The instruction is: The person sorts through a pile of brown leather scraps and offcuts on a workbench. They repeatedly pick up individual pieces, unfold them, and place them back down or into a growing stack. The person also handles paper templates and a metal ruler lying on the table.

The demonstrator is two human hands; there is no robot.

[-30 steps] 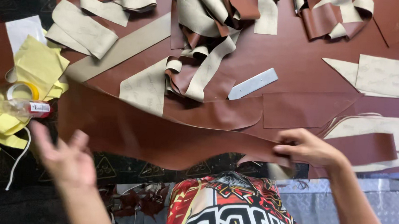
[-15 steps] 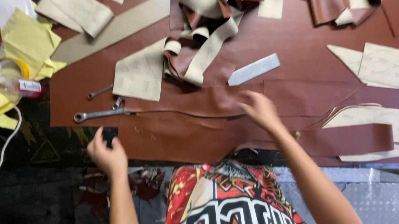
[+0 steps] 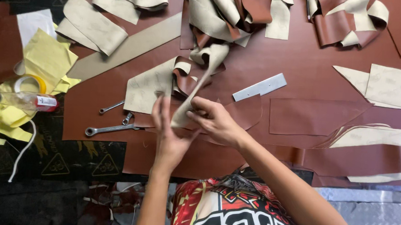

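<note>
Both hands meet over the middle of the large brown leather sheet [image 3: 304,77] and hold 1 long beige-backed leather strip [image 3: 197,87], which rises from their grip up toward the heap of curled brown and beige offcuts [image 3: 225,12]. The left hand [image 3: 169,133] has its fingers spread behind the strip's lower end; the right hand [image 3: 216,120] pinches that end from the side. Left of the hands lie 2 steel spanners [image 3: 111,129], and a flat grey metal ruler [image 3: 260,87] lies to the upper right. At the far left, a clear plastic bottle [image 3: 22,100] rests among yellow paper scraps [image 3: 46,56].
</note>
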